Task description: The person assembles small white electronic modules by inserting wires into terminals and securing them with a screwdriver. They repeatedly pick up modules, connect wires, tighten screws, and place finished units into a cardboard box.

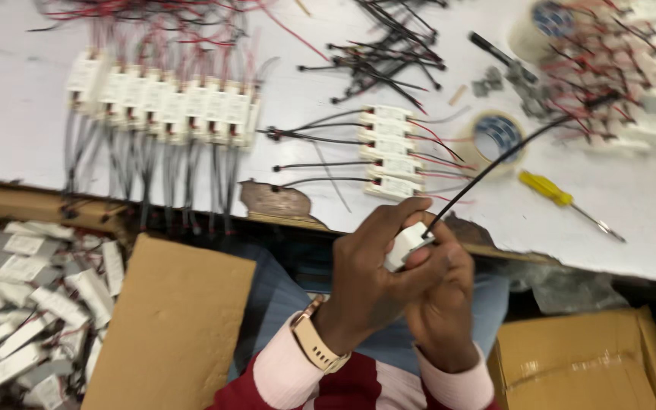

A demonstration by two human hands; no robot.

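My left hand (377,277) and my right hand (442,304) are clasped together over my lap, both gripping a small white plastic module (404,244). A black cable (495,163) runs from the module up and right across the table. The left wrist carries a tan watch (314,342). Just beyond my hands, several identical white modules (390,152) with black and red leads lie stacked near the table's front edge.
A row of white modules (165,102) with hanging black cables sits at the left of the white table (9,114). A yellow screwdriver (552,190), tape rolls (499,135), loose black cables (381,61). Cardboard boxes (172,319) flank my knees; a bin of modules (24,304) at left.
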